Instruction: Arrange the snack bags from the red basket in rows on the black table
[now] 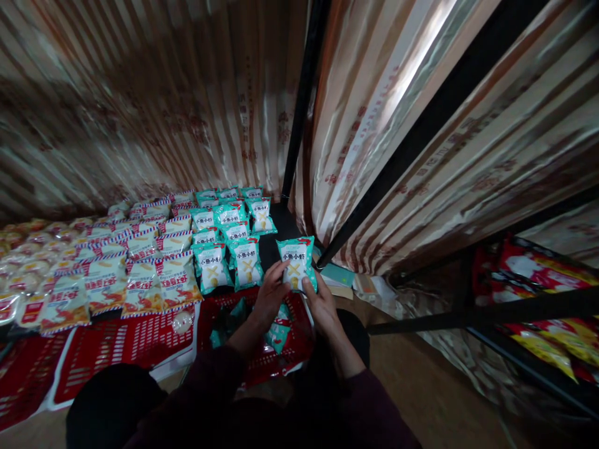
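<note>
- Both hands are closed on one teal snack packet. The left hand pinches its lower left edge and the right hand its lower right corner.
- The packet is held up just above the red basket under the hands.
- Just beyond the left hand, rows of teal packets lean closely together; I'd judge one careless nudge could topple several.
- A slanted black shelf bar passes close beyond the right hand, and the puffed packet might snag on it.

A shop is showing here: snack packs are lying in rows, more are filling the right rack.
</note>
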Demonstrator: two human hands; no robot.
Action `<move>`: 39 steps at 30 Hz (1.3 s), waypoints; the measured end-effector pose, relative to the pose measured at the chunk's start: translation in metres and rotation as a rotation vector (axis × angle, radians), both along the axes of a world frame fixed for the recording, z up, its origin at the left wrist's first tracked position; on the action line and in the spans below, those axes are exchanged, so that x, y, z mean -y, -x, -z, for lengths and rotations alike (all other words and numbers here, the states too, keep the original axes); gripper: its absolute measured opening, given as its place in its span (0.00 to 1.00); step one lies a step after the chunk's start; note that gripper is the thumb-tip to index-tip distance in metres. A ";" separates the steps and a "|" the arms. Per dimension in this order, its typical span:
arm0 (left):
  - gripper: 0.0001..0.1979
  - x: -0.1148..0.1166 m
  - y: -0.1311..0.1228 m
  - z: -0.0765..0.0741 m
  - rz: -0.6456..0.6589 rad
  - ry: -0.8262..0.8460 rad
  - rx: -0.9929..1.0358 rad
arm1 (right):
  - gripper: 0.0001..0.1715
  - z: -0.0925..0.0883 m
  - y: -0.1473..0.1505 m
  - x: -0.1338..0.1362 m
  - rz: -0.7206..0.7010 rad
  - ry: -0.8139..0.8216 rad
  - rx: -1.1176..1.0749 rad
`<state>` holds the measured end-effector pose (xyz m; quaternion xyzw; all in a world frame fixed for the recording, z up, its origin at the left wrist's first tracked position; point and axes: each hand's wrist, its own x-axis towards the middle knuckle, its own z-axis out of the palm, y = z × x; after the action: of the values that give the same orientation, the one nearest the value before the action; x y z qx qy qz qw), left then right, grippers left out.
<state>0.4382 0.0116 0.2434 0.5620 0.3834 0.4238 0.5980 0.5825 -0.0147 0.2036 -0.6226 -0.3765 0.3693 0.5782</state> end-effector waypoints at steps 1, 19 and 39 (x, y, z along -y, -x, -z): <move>0.26 -0.002 -0.001 -0.001 -0.011 0.005 -0.021 | 0.37 -0.002 0.000 -0.003 0.001 0.004 -0.006; 0.28 -0.050 -0.030 0.008 -0.209 -0.087 -0.336 | 0.36 0.017 -0.010 -0.066 -0.061 -0.034 0.060; 0.30 -0.124 -0.072 -0.014 -0.279 0.005 -0.419 | 0.30 0.025 -0.029 -0.151 0.021 -0.113 0.173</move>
<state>0.5099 0.1351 0.2578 0.5775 0.5739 0.3758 0.4426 0.6116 0.1358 0.1788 -0.6224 -0.4389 0.2860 0.5815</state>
